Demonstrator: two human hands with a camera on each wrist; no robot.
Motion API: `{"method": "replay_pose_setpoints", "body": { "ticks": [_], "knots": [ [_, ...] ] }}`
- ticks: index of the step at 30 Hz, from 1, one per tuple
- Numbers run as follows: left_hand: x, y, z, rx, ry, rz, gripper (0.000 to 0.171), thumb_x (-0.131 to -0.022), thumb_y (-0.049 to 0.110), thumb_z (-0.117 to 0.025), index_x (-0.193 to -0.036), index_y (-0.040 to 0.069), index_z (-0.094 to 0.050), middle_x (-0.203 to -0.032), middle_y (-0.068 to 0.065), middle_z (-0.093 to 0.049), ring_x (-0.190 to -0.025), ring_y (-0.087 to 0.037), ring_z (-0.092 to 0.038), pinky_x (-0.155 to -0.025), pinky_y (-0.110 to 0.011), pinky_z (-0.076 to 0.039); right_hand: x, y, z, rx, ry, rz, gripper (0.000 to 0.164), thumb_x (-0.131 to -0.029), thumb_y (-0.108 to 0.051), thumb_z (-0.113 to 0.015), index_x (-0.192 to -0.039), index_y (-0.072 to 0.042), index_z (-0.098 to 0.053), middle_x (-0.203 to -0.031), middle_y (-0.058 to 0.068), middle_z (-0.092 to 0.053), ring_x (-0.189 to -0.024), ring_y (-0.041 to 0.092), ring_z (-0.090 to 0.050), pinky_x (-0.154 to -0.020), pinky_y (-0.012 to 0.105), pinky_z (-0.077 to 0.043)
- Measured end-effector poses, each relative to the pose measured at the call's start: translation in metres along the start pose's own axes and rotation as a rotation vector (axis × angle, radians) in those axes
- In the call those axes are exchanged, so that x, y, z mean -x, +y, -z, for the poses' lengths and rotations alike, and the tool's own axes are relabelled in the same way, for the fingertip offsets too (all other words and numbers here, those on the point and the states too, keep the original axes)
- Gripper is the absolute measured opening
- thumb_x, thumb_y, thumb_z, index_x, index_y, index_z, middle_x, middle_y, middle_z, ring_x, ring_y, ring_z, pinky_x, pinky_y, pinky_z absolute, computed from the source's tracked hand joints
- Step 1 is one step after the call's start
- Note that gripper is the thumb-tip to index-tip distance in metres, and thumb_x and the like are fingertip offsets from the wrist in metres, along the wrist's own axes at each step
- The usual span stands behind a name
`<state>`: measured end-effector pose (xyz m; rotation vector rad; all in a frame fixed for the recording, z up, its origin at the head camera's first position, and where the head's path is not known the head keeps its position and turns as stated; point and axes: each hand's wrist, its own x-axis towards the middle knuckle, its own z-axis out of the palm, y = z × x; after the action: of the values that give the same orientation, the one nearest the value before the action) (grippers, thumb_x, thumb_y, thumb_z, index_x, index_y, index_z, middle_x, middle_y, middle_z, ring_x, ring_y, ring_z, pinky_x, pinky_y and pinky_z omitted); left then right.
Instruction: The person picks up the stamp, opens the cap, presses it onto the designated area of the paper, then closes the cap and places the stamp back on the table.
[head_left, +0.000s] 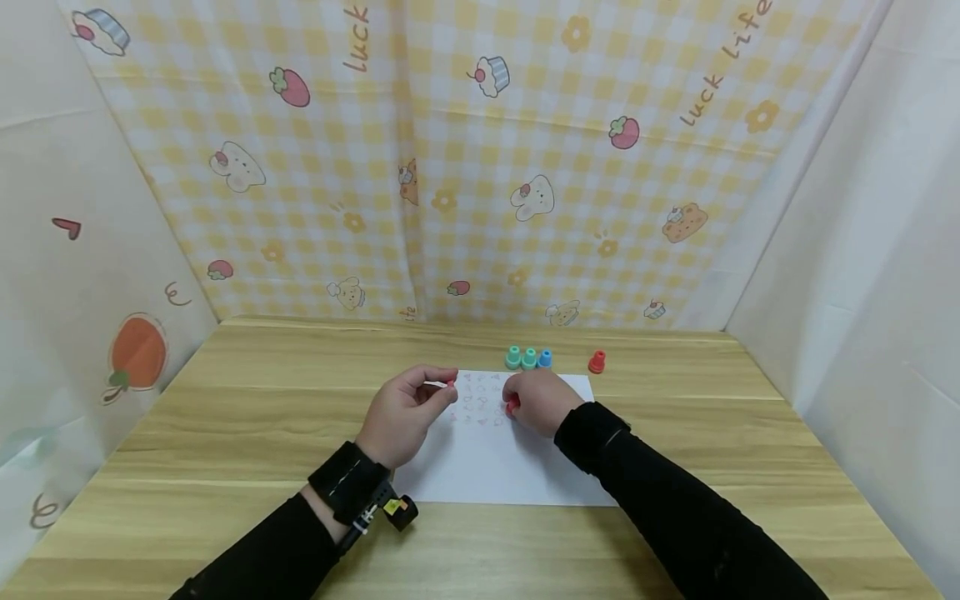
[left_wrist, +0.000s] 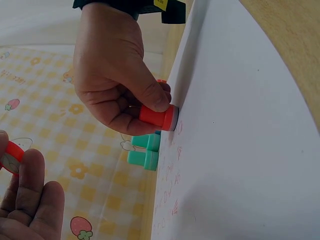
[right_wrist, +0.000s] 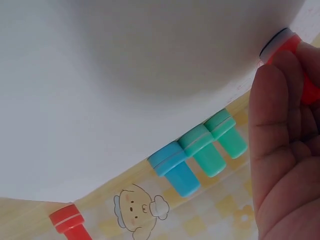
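My right hand (head_left: 542, 402) pinches a red toy stamp (left_wrist: 157, 117) over a white sheet of paper (head_left: 498, 475). The stamp's grey-rimmed end is at the paper, facing down; whether it touches cannot be told. To the left, my left hand (head_left: 405, 414) holds a small red stamp cap (left_wrist: 14, 158) between thumb and fingers, raised near the sheet's left side. Rows of small faint red prints (head_left: 476, 400) cover the upper part of the paper between the hands. The right hand hides some of the sheet.
Behind the sheet's far edge stand two green stamps (head_left: 513, 358) and a blue stamp (head_left: 545, 359) side by side. Farther right is another red stamp (head_left: 597, 362). A yellow checked cloth (head_left: 465, 167) hangs at the back of the wooden table (head_left: 262, 400).
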<state>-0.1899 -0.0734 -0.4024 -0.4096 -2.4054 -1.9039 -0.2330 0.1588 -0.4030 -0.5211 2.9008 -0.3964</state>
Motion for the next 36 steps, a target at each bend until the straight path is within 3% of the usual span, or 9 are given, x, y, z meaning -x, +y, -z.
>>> {"method": "replay_pose_setpoints", "body": {
  "ticks": [36],
  "knots": [
    [-0.0001, -0.0004, 0.0004, 0.003, -0.005, -0.002, 0.019, -0.102, 0.009, -0.069, -0.121, 0.006, -0.074, -0.117, -0.013, -0.075, -0.097, -0.017, -0.072, -0.078, -0.021, -0.056, 0.0012, 0.0015, -0.0031, -0.017, 0.020, -0.001, 0.006, -0.097, -0.009, -0.074, -0.097, -0.013, -0.079, -0.080, -0.005, -0.067, -0.077, 0.017, -0.057, -0.080, 0.032, -0.054]
  ]
}}
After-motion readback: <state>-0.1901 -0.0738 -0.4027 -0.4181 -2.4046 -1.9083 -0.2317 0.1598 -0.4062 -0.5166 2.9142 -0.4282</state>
